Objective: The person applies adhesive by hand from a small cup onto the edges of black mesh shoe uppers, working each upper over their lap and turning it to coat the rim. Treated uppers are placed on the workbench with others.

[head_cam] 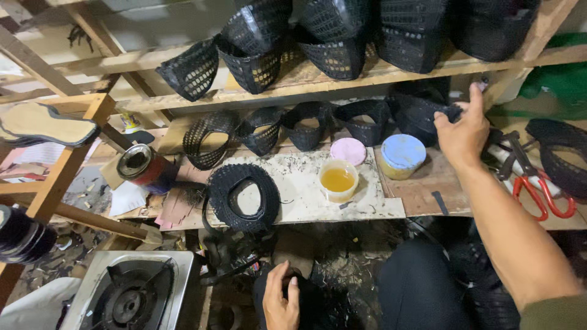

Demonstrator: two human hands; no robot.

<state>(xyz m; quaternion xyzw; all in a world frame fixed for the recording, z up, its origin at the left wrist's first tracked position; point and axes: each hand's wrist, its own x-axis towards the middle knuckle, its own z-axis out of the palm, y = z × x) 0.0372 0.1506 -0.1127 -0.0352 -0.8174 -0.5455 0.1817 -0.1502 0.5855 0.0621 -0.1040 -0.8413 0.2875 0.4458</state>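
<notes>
At the bottom centre of the frame my left hand [281, 299] rested low against my dark-clad knee, fingers loosely curled together and clamped on nothing I could make out. To its left, in the lower left corner, stood a single gas burner [129, 293], unlit.

Higher, on the stained work board [367, 205] at mid-frame, one black woven shoe upper [243, 197] lay flat with its opening upward. Beside it to the right stood a small open cup of amber liquid [337, 179], likely adhesive, with a pink lid [348, 150] just behind and a blue-lidded tub [403, 155] further right. An open tin can [145, 167] lay tilted at the board's left end. Red-handled scissors [538, 186] lay at the right edge.

My right hand [463, 131] reached to the upper right of the frame, fingers spread apart and closing on the rightmost black upper [422, 111] in the row of uppers [306, 125] standing along the back of the bench. Whether the grip was fully closed I could not tell.

Farthest off, across the top of the frame, the wooden shelf [342, 79] carried stacked black woven pieces [293, 43].

Assessment: many uppers appeared woven and shelved; none showed a sole attached. A loose sole [43, 123] sat at the left edge, so joining seemed outstanding.
</notes>
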